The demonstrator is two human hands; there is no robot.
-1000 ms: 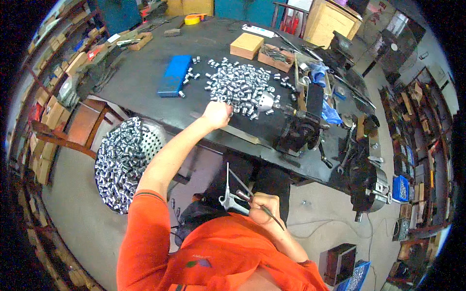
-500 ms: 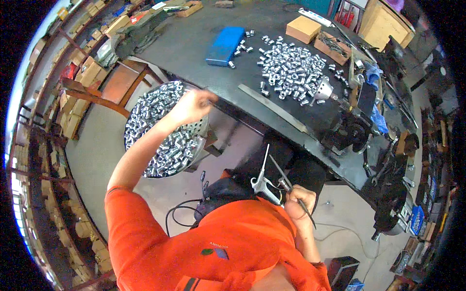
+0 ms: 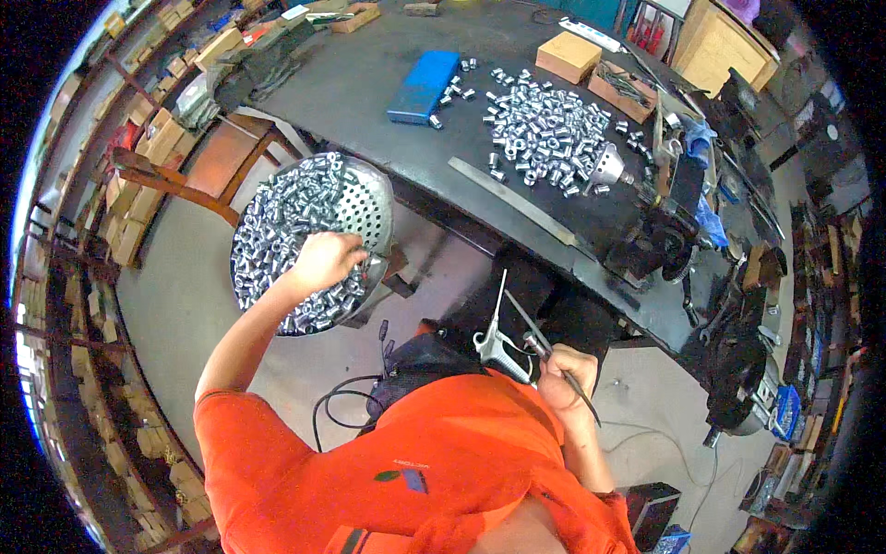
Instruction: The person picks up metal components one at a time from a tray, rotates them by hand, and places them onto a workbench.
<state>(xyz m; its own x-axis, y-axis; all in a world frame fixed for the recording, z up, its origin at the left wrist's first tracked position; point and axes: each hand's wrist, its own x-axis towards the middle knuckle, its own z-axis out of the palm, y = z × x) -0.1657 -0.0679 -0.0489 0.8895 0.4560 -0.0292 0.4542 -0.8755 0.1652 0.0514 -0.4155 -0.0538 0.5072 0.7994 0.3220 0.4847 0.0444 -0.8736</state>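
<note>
My left hand (image 3: 325, 261) is over a round perforated metal pan (image 3: 369, 205), its fingers curled; what they hold, if anything, is hidden. Small shiny metal sleeves (image 3: 268, 245) are heaped in the pan, mostly on its left and near sides. Close to my lap, my right hand (image 3: 565, 374) is closed around a slim dark rod (image 3: 584, 399) that sticks out both ways from the fist. A short metal sleeve (image 3: 535, 343) shows by the rod just beyond my fingers. Beside it, an air blow gun (image 3: 498, 346) rests against my lap, nozzle pointing away.
On the dark workbench (image 3: 369, 138) lies a pile of similar sleeves (image 3: 544, 129), near a blue box (image 3: 425, 88) and a flat metal bar (image 3: 512, 198). A machine with a chuck (image 3: 660, 245) stands at the bench's right. A wooden chair (image 3: 217, 171) is beyond the pan.
My left hand has moved nearer and to the left, from the pan's far right rim to above the heaped sleeves. My right hand keeps the rod in about the same place.
</note>
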